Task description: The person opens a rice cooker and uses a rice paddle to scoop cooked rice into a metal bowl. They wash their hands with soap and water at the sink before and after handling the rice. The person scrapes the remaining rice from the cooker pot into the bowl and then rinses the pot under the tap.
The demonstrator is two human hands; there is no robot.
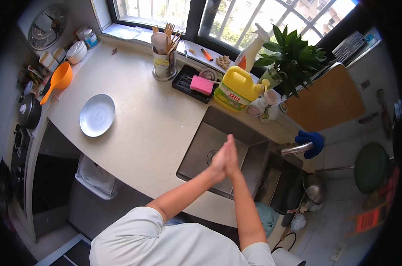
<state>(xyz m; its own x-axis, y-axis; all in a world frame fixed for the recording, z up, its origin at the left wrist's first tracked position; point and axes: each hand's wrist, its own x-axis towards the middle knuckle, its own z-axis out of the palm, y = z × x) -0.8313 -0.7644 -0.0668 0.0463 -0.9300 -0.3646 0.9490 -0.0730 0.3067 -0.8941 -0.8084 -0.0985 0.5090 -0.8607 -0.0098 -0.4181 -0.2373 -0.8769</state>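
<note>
Over the steel sink [202, 144], my left hand [217, 166] and my right hand [231, 156] are pressed together palm to palm. Their fingers are stretched out and point toward the sink's far wall. Nothing shows between them, though the palms are hidden. The drain [212, 156] lies just left of the hands, partly covered. To their right, a metal faucet [295, 150] with a blue cloth [314, 142] on it extends over the sink area; no water can be made out. A white plate [97, 115] rests on the counter to the left.
Behind the sink stand a yellow jug [236, 88], a spray bottle [253, 48] and a potted plant [292, 55]. A pink sponge [202, 85] sits on a black tray [182, 82]. Further left are a utensil holder [163, 66] and an orange ladle [60, 79]. A cutting board [329, 99] leans at right.
</note>
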